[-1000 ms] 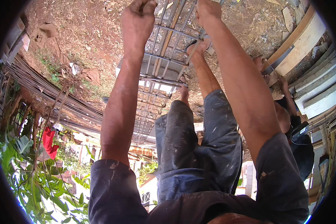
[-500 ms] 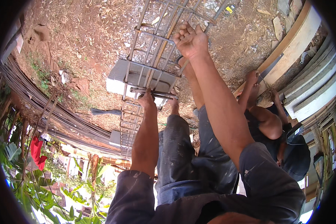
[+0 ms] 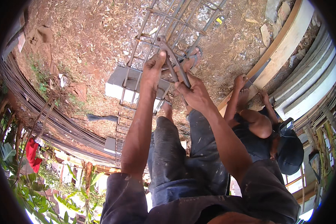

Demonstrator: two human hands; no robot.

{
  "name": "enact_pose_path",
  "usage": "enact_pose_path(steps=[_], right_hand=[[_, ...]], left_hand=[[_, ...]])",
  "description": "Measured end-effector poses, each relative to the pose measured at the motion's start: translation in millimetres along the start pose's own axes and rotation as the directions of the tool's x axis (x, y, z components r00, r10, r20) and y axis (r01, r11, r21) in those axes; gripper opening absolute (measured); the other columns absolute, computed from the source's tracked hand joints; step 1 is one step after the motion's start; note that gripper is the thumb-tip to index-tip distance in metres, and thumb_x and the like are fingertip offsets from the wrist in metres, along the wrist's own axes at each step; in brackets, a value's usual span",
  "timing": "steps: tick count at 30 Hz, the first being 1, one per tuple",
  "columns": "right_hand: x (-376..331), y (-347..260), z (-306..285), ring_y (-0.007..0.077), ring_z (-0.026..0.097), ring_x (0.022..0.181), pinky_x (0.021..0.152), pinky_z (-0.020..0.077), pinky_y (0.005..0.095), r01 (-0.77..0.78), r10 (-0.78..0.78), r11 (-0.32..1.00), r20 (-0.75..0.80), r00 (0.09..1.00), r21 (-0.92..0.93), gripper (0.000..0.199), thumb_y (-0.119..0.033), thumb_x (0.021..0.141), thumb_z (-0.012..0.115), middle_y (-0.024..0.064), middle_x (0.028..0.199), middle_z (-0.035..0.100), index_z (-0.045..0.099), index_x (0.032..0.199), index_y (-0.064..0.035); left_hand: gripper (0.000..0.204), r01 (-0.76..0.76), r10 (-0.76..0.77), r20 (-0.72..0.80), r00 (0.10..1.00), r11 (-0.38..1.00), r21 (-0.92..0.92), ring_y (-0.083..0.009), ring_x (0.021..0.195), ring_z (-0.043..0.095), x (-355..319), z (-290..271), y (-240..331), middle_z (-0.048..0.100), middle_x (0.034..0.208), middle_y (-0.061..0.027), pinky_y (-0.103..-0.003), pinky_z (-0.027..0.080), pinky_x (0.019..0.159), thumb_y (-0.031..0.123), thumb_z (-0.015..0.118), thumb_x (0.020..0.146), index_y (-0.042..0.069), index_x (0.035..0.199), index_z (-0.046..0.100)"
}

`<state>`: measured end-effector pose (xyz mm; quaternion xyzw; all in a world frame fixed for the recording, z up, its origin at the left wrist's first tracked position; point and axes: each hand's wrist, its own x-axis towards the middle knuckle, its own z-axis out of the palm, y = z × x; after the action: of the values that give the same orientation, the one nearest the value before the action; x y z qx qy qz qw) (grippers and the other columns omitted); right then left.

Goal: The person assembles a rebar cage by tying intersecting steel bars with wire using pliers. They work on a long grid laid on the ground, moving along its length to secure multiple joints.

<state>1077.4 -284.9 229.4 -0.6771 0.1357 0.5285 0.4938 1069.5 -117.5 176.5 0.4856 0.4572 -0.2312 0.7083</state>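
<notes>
A pair of long-handled steel pincers (image 3: pixel 179 67) slants over the rebar cage (image 3: pixel 174 24), its head by one of the bars. My right hand (image 3: pixel 194 91) is closed around the lower end of its handles. Just left of the pincers, my left hand (image 3: pixel 153 69) is closed with the thumb up, close to the jaws and above the cage. What its fingers hold, if anything, is too small to make out. The cage lies across a grey-topped block with a white side (image 3: pixel 114 89), between and ahead of my feet.
To the right a co-worker in a dark cap (image 3: pixel 290 151) crouches, hands at a saw-like blade (image 3: pixel 259 71) by a long wooden board (image 3: pixel 274 56). Curved pale slabs (image 3: pixel 310 86) lie beyond. Long steel rods (image 3: pixel 59 123) run along the left, near a red cloth (image 3: pixel 33 155).
The pincers have passed from my left hand to my right and moved up along the cage. My right hand, open before, has closed and come down; my left has moved up.
</notes>
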Motion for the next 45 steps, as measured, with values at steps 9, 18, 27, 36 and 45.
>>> enact_pose_path(steps=[9,18,27,36,45], right_hand=[[45,-94,-115,0.04,0.065,0.107,0.093,0.0505,0.0476,-0.183,0.038,0.4,-0.183,0.982,-0.898,0.053,-0.013,0.084,0.054,0.024,0.112,0.068,0.05,0.136,-0.0066],[66,-106,-114,0.0366,0.066,0.109,0.091,0.0525,0.0483,-0.183,0.142,0.25,-0.151,0.978,-0.951,0.044,-0.01,0.083,0.054,0.0216,0.114,0.068,0.059,0.126,-0.0029],[85,-154,-100,0.0368,0.07,0.091,0.075,0.0551,0.0444,0.021,0.204,-0.125,-0.005,0.979,-0.992,0.036,-0.01,0.081,0.051,0.0248,0.101,0.07,0.062,0.113,0.0038],[84,-159,-134,0.0195,0.059,0.053,0.041,0.0414,0.0301,-0.264,0.443,0.709,0.121,0.889,-0.654,0.033,-0.03,0.091,0.064,0.012,0.072,0.063,0.065,0.093,0.0026],[107,-172,-129,0.0247,0.067,0.069,0.061,0.0516,0.0373,0.239,0.003,-0.522,0.278,0.96,-0.819,0.03,-0.023,0.089,0.064,0.0174,0.078,0.066,0.066,0.095,0.0066]], left_hand=[[0.039,0.209,-0.333,-0.108,0.937,0.779,-0.591,-0.0344,0.09,0.069,118,107,7,0.066,0.106,-0.0251,-0.045,0.062,0.078,0.028,0.049,0.102,-0.008,0.112,0.056],[0.011,0.096,-0.291,-0.185,0.938,0.736,-0.671,-0.025,0.081,0.067,128,112,-3,0.066,0.1,-0.0163,-0.031,0.06,0.071,-0.005,0.061,0.091,-0.007,0.101,0.063],[0.008,-0.073,-0.15,-0.341,0.928,0.825,-0.56,-0.021,0.058,0.063,112,119,-6,0.068,0.08,-0.0137,-0.031,0.055,0.053,-0.006,0.06,0.087,-0.007,0.084,0.068],[0.053,-0.739,0.905,0.005,0.425,0.344,0.58,-0.0362,0.111,0.057,79,139,-4,0.065,0.107,-0.0124,-0.046,0.044,0.099,0.004,0.071,0.066,0.012,0.119,0.067],[0.031,-0.605,0.612,0.146,0.777,0.664,0.439,-0.0358,0.093,0.067,103,132,53,0.067,0.083,-0.0145,-0.045,0.049,0.095,0.011,0.077,0.065,0.008,0.095,0.071]])
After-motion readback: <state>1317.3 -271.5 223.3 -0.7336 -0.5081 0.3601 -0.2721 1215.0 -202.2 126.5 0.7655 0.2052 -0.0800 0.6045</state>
